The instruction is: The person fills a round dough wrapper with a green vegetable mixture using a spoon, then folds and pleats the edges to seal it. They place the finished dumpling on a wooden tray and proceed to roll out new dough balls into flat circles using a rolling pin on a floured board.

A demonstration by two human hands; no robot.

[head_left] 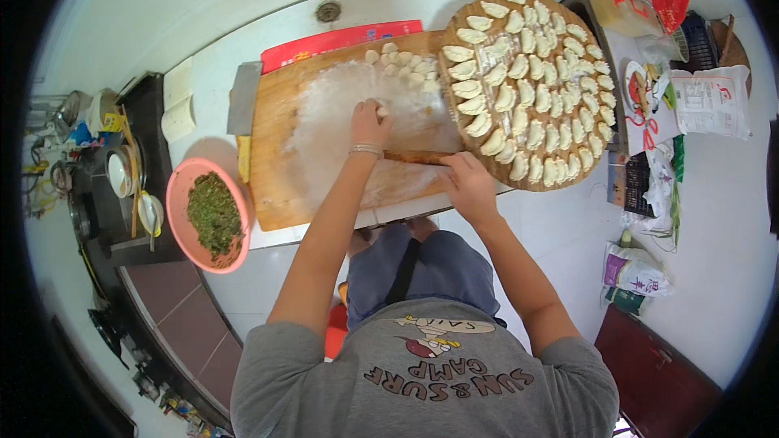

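My left hand point(370, 123) is over the floured middle of a wooden board point(276, 170), its fingers curled on a small pale dough piece point(382, 112) that they partly cover. Closed round the right end of a brown rolling pin point(415, 157) is my right hand point(471, 181). The pin lies across the board, its left end close to my left wrist. Several small dough pieces point(410, 67) are clustered at the board's far right. To the right, a round wooden tray point(458, 28) carries rows of folded dumplings point(535, 131) and overlaps the board's edge.
A pink basin point(176, 195) of chopped green filling point(213, 215) stands left of the board. On the board's left edge lies a cleaver point(243, 97). A red packet point(341, 45) runs along the far edge. Bags and containers point(623, 6) crowd the right side; a stove point(154, 138) is at left.
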